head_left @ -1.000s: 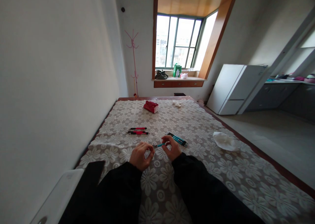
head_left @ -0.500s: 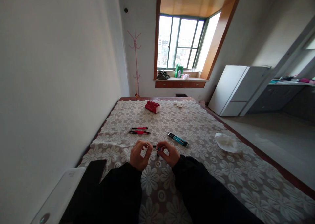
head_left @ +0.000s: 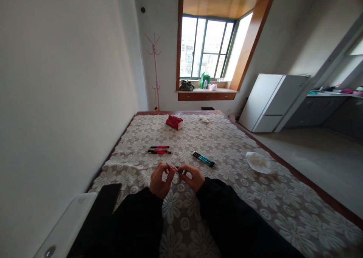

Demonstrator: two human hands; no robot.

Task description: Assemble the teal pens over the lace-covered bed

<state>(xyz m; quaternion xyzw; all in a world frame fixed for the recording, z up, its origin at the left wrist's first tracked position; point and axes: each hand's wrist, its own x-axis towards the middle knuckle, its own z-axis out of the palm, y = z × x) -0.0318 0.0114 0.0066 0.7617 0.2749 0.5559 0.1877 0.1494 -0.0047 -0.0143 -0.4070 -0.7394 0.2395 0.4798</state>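
Over the flowered bedspread (head_left: 255, 197), I watch the left hand (head_left: 160, 180) and right hand (head_left: 193, 177) pinch a small teal pen (head_left: 176, 170) between their fingertips, held just above the cloth. The parts look tiny; a slipped grip could drop one into the busy pattern, near the teal pens (head_left: 203, 159) and red pens (head_left: 159, 149).

1. Just above the left hand (head_left: 160, 180) lie the red pens (head_left: 159, 149), blocking the way toward upper left.
2. Above the right hand (head_left: 193, 177), the teal pens (head_left: 203, 159) lie close.
3. Between these two groups a bare strip of tablecloth (head_left: 184, 142) runs up to the red box (head_left: 174, 122).
4. At right, the crumpled tissue (head_left: 257, 162) lies well apart.
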